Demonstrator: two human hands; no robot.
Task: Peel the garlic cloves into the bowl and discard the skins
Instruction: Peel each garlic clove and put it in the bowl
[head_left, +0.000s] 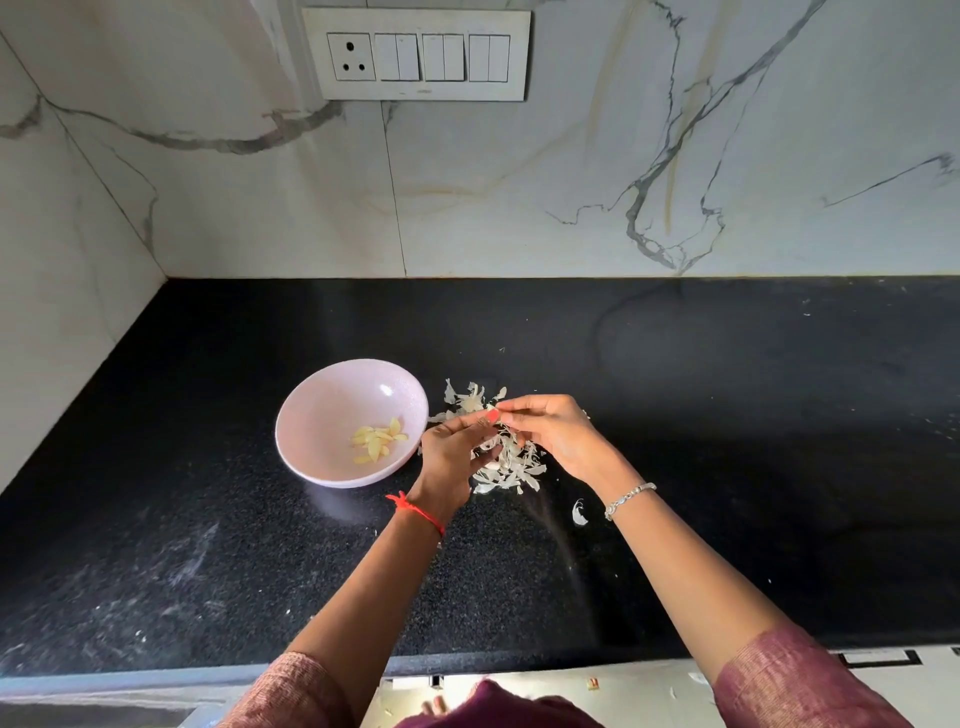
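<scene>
I see a white marble wall (519, 182) at the back. Under it is a big black desk (727, 415). A pale pink bowl (311, 395) sits on the desk, just left of the hands. The left hand (449, 457) and the right hand (550, 431) meet over a pile of garlic skins (514, 467), which lies on the desk right beside the bowl. A few yellow peeled cloves (376, 441) lie inside the bowl. The fingers of both hands curl in and pinch one small garlic piece (490, 407) between them. I cannot tell if it is clove or skin.
</scene>
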